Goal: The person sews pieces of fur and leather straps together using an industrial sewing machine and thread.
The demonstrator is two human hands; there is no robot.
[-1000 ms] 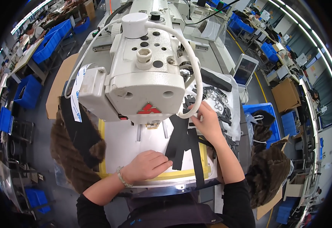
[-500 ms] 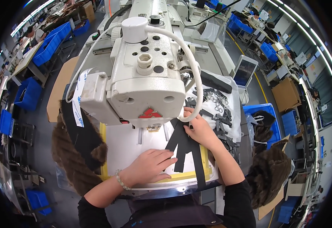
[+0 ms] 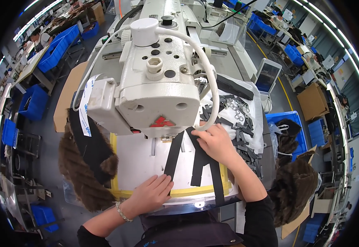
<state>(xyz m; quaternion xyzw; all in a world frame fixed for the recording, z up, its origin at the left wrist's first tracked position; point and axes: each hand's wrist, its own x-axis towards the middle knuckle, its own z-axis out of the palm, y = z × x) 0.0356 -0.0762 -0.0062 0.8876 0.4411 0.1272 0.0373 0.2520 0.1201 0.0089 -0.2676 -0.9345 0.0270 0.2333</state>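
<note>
Black fabric strips fan out over the white work plate (image 3: 136,164) below the sewing machine head (image 3: 159,96). One strip (image 3: 173,155) lies apart, slanting down toward me. My left hand (image 3: 148,194) rests its stretched fingers flat at that strip's lower end, which they partly cover. At the upper ends of the strips, my right hand (image 3: 215,143) has its thumb and fingers closed on the black material. Two more strips, a shorter one (image 3: 196,169) and a longer one (image 3: 217,185), hang down below the right hand. The longer one crosses the yellow-taped edge.
Small metal rings (image 3: 239,113) and short black pieces (image 3: 245,142) lie on white sheeting to the right. Brown furry material (image 3: 78,168) drapes at the left, with more (image 3: 296,189) at the right. A blue bin (image 3: 298,136) and a small screen (image 3: 268,76) stand at the right.
One strip has swung left, away from the others. My left hand has shifted slightly left and down, onto its lower end; the right hand remains at the upper ends.
</note>
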